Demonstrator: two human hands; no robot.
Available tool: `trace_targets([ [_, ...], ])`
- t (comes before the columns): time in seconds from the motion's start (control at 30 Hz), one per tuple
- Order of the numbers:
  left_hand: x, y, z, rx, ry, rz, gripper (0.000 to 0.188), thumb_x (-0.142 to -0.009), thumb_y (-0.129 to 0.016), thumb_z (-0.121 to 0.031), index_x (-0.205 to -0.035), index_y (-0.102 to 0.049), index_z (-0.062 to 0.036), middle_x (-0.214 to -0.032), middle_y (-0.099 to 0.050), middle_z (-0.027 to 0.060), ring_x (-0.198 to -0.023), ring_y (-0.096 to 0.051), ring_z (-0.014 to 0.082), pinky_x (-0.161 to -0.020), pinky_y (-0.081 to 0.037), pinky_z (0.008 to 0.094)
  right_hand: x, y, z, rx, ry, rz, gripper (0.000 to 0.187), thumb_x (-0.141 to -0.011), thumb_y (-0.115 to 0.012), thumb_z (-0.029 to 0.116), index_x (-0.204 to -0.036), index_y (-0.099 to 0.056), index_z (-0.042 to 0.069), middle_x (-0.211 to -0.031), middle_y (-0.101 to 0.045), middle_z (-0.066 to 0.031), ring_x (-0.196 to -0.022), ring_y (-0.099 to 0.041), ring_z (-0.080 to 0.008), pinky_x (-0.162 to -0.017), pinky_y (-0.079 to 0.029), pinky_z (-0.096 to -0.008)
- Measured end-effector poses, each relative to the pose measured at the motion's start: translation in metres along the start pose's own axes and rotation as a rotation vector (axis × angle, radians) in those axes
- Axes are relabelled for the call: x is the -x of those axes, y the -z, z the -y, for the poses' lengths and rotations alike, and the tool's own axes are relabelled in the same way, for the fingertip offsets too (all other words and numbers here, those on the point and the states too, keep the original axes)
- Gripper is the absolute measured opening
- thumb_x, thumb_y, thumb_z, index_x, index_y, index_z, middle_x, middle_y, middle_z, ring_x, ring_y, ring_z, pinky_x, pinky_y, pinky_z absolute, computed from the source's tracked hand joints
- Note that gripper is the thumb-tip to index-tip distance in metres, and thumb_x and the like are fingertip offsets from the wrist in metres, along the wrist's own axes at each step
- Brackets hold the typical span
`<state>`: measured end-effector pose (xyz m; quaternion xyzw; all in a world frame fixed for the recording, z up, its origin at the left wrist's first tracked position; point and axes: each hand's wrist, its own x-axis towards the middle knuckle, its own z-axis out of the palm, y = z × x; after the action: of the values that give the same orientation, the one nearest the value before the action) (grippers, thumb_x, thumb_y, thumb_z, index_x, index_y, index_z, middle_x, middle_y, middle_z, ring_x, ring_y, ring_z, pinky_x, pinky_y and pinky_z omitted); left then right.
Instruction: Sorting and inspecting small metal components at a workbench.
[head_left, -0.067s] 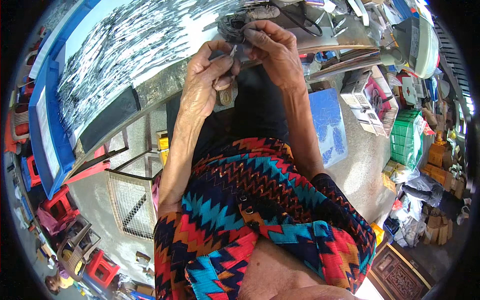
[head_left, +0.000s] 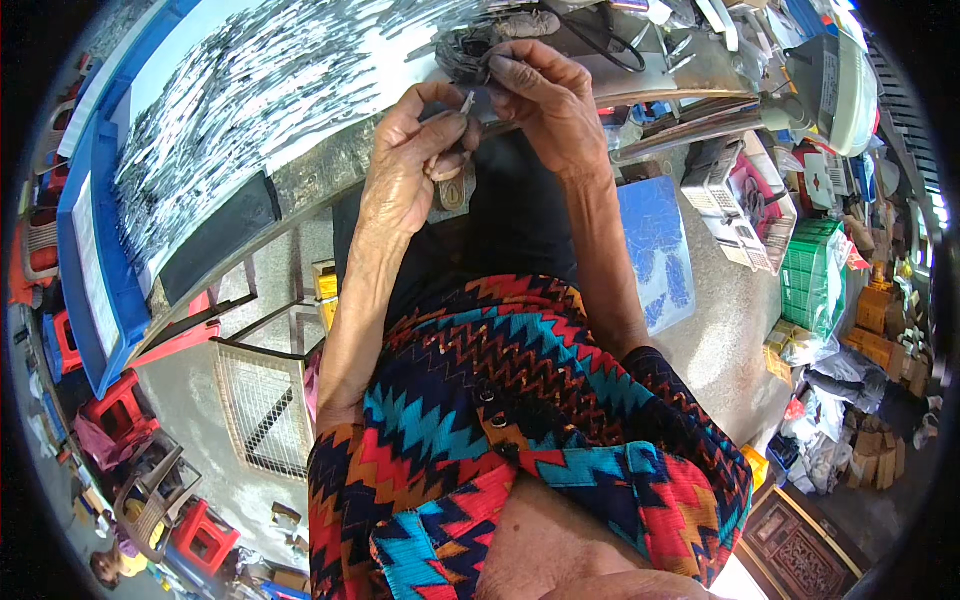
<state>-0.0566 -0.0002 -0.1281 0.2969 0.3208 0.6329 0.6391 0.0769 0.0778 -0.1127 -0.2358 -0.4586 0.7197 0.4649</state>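
Near the table's front edge my left hand (head_left: 415,145) is closed, pinching a small thin pale piece (head_left: 468,103) between thumb and forefinger. What the piece is cannot be made out. Just right of it, my right hand (head_left: 550,105) is also closed, its thumb and fingertips pressed together. Whatever sits in those fingertips is too small or hidden to name. Behind the fingers lies a dark grey tangled bundle (head_left: 460,52), like strands or cord. To the left, many slim dark and silvery pieces (head_left: 250,105) are spread across a white surface.
A blue tray (head_left: 88,250) edges the table at left, near a black flat pad (head_left: 222,240). At right are a desk lamp (head_left: 838,95), a blue stool (head_left: 655,255), a white basket (head_left: 728,205) and a green crate (head_left: 810,280). Red stools (head_left: 205,537) stand lower left.
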Motion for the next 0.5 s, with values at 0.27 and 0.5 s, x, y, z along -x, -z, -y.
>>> trace_targets([
  [0.27, 0.0014, 0.0032, 0.0022, 0.145, -0.006, -0.015, 0.019, -0.081, -0.050, 0.001, -0.100, -0.050, 0.0022, -0.073, -0.057, 0.0114, -0.059, -0.052, 0.0096, -0.044, -0.034, 0.0161, 0.0031, -0.0031, -0.0052, -0.122, -0.055, 0.070, 0.010, -0.082, -0.056, 0.006, -0.089, -0.059, 0.000, -0.070, -0.055, -0.0008, -0.058, -0.049, -0.0082, -0.052, -0.039, -0.0203],
  [0.5, 0.0020, 0.0062, 0.0061, 0.159, 0.004, 0.010, 0.024, -0.082, -0.050, -0.003, -0.106, -0.050, 0.0012, -0.074, -0.056, 0.0086, -0.057, -0.047, 0.0071, -0.043, -0.031, 0.0168, 0.0049, -0.0052, -0.0081, -0.204, -0.076, 0.042, 0.010, -0.080, -0.057, 0.006, -0.086, -0.059, -0.001, -0.068, -0.056, -0.0030, -0.054, -0.049, -0.0080, -0.050, -0.041, -0.0190],
])
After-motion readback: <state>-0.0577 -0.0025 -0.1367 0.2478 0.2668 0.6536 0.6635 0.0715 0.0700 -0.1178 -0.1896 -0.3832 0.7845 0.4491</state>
